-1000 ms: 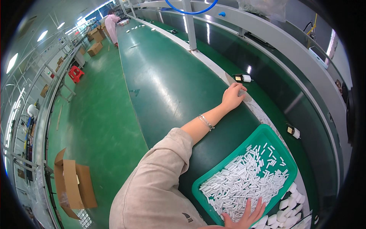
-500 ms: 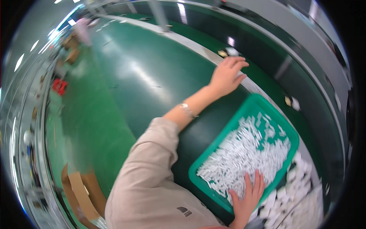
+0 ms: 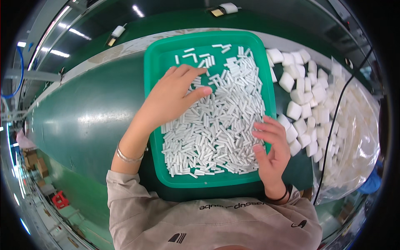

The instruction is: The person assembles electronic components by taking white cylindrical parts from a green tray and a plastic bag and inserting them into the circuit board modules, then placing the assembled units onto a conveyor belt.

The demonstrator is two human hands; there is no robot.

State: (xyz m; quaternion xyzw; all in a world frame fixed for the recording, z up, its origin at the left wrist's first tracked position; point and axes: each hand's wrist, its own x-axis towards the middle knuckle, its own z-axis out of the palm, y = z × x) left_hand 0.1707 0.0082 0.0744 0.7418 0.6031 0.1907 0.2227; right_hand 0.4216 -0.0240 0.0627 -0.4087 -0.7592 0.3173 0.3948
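A green plastic tray [image 3: 208, 180] full of short white tubes [image 3: 216, 121] lies on the dark green work surface in front of me. My left hand [image 3: 177, 93] is over the tray's left part, thumb and forefinger spread, with no piece visible between them. Some loose tubes lie near its fingertips, at the tray's thinly covered far end. At the tray's right side, my right hand [image 3: 273, 150] hangs over the rim. Its fingers are bent but apart and touch or nearly touch the tubes; I see nothing gripped.
Right of the tray, white blocky pieces [image 3: 298, 96] are heaped beside a clear plastic bag [image 3: 354, 141]. A black cable [image 3: 336, 118] runs across them. Beyond a pale ledge [image 3: 112, 53], a dark green belt carries small white-and-yellow items [image 3: 224, 9]. A red object [image 3: 60, 200] lies far lower left.
My left hand has come from the ledge beyond the tray to above the tubes. My right hand has shifted from the tubes to the tray's right rim. The view has turned toward the tray.
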